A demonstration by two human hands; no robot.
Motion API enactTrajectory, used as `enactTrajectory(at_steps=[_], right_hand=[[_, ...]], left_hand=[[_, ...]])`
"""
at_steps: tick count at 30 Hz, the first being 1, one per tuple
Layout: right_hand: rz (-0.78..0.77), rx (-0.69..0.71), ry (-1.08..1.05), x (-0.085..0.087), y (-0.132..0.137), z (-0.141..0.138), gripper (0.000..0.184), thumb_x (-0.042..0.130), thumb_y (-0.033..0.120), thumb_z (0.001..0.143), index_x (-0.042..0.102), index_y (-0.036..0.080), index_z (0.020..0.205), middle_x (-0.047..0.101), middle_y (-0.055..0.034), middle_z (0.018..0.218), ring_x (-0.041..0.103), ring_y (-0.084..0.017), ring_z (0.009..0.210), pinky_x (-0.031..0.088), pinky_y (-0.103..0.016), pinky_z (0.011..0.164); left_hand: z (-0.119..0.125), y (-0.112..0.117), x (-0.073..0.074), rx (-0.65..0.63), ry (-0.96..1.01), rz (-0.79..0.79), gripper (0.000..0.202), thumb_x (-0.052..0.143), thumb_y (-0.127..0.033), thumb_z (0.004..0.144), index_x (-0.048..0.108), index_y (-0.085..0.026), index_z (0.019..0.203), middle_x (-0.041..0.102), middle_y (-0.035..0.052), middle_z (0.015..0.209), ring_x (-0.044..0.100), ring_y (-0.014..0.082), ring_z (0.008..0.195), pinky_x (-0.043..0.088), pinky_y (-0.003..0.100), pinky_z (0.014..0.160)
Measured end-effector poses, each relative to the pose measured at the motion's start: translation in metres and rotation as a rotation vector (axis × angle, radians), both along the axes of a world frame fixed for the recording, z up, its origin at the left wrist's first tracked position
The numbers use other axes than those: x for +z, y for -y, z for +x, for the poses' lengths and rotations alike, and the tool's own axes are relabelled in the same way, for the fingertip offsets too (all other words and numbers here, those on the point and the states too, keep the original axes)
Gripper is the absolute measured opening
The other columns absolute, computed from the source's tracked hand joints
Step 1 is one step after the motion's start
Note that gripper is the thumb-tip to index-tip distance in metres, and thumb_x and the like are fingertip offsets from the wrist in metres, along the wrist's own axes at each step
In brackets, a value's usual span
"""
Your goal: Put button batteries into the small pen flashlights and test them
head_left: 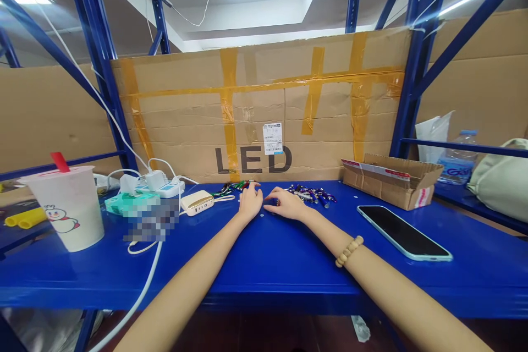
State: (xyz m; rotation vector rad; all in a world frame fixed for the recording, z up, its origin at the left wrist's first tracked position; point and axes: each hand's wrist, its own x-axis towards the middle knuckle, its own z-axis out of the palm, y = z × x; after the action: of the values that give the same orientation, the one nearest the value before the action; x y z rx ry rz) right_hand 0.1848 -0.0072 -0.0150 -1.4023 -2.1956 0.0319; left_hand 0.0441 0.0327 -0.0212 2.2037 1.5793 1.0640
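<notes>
At the back of the blue shelf, my left hand (249, 203) lies beside a small pile of green and red shiny pieces (229, 189). Its fingers stretch forward over the pile's right end, somewhat apart. My right hand (286, 203) is just to the right, with its fingers curled down close to the shelf surface. Something small and dark shows at those fingertips, too small to name. Behind and right of this hand lies a second pile of small purple, blue and silvery shiny pieces (315, 195). A beaded bracelet (349, 251) circles my right wrist.
Left stand a lidded paper cup (70, 212), a green tissue pack (132, 203), a power strip (167, 189) with cables, and a cream power bank (197, 203). To the right are a phone (403, 232) and an open cardboard box (390, 179). A cardboard panel (185, 121) closes the back.
</notes>
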Motion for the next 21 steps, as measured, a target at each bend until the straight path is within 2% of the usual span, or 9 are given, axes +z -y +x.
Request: enactTrajectory(at_steps=[2,4,9,13,16,21], right_hand=[[-0.044,-0.020,0.063,0.000,0.001,-0.002,0.021,0.055,0.033,0.076,0.067,0.025,0.090,0.058,-0.0032,0.100,0.057,-0.015,0.084,0.042,-0.024,0.069],[-0.062,-0.093,0.110,0.001,0.001,-0.002,0.020,0.053,0.024,0.078,0.067,0.025,0.091,0.058,-0.0033,0.101,0.056,-0.016,0.090,0.041,-0.025,0.073],[-0.083,-0.329,0.222,0.005,0.003,0.006,0.033,0.044,0.008,0.079,0.066,0.025,0.097,0.057,-0.0068,0.107,0.046,-0.022,0.106,0.038,-0.031,0.079],[-0.108,-0.487,0.232,0.009,0.005,0.010,0.037,0.044,0.001,0.075,0.067,0.022,0.095,0.057,-0.0092,0.108,0.044,-0.023,0.107,0.034,-0.033,0.082],[-0.103,-0.535,0.190,0.009,0.005,0.010,0.035,0.046,0.002,0.075,0.066,0.021,0.097,0.056,-0.0092,0.109,0.044,-0.022,0.107,0.033,-0.033,0.082],[-0.010,-0.532,0.104,0.009,0.005,0.007,0.029,0.048,0.013,0.076,0.064,0.020,0.099,0.057,-0.0088,0.107,0.045,-0.022,0.105,0.035,-0.032,0.081]], left_hand=[[-0.009,-0.001,0.003,0.151,-0.151,0.106,0.031,0.035,-0.021,0.081,0.050,-0.017,0.108,0.062,0.0091,0.099,0.050,0.0234,0.104,0.035,0.037,0.089],[-0.018,-0.004,0.003,0.241,-0.281,0.126,0.035,0.034,-0.021,0.082,0.051,-0.014,0.111,0.055,0.0128,0.115,0.044,0.0254,0.111,0.031,0.039,0.093],[-0.037,-0.014,-0.004,0.314,-0.488,-0.074,0.044,0.030,-0.030,0.084,0.047,-0.013,0.121,0.042,0.0133,0.132,0.027,0.0285,0.127,0.024,0.040,0.099],[-0.045,-0.018,-0.005,0.405,-0.528,-0.097,0.050,0.028,-0.033,0.084,0.043,-0.008,0.125,0.035,0.0166,0.137,0.022,0.0317,0.130,0.020,0.042,0.101],[-0.049,-0.016,-0.002,0.481,-0.564,-0.114,0.052,0.028,-0.034,0.084,0.043,-0.005,0.124,0.037,0.0205,0.134,0.028,0.0327,0.127,0.019,0.043,0.100],[-0.045,-0.011,0.004,0.431,-0.560,-0.079,0.044,0.031,-0.025,0.083,0.049,-0.004,0.117,0.050,0.0207,0.121,0.046,0.0280,0.113,0.026,0.037,0.096]])
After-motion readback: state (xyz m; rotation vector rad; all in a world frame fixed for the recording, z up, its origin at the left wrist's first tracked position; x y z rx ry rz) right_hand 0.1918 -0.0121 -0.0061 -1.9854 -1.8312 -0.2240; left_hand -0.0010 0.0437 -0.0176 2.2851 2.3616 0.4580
